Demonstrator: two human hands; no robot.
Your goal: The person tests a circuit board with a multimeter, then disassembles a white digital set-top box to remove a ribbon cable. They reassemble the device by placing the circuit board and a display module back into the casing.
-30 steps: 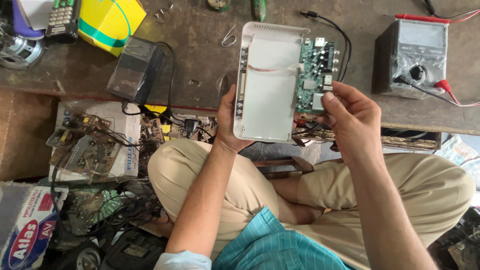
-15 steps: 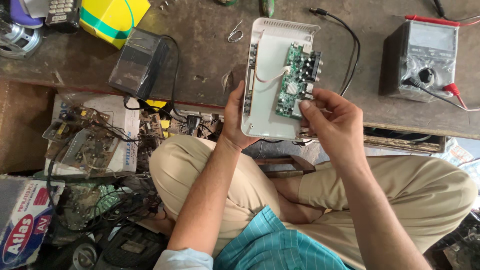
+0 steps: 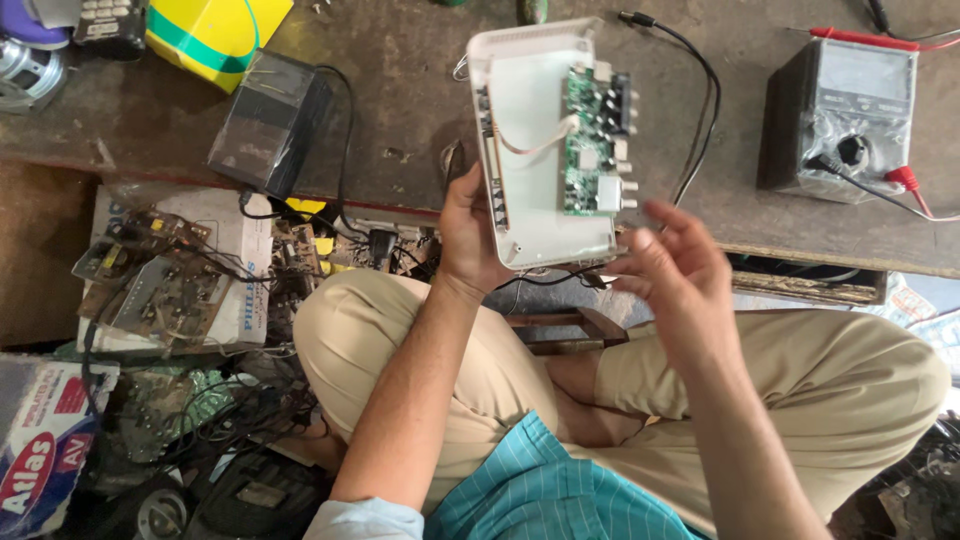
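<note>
The white casing is already open: no lid covers it, and the green circuit board sits bare in its right half, with a thin pale ribbon cable arcing from the board across to the left edge. The board looks to be seated in the shell rather than lifted out, so the opening is done and anything on the board itself seems yet to be done; I cannot tell whether screws hold it.

The person sits cross-legged with the casing held up over the near edge of the counter, tilted so its inside faces them. The left hand is clamped on the casing's lower left edge, thumb up along the side and fingers wrapped behind, carrying its whole weight. The right hand is off the casing, just beside its lower right corner, fingers spread and loosely curled, holding nothing that I can make out; it is a little blurred.

A black cable runs on the counter just right of the casing. Further right stands a grey multimeter with red and black leads. To the far left lie a black adapter box and a yellow and green carton. Loose circuit boards are heaped on the floor at the left.
</note>
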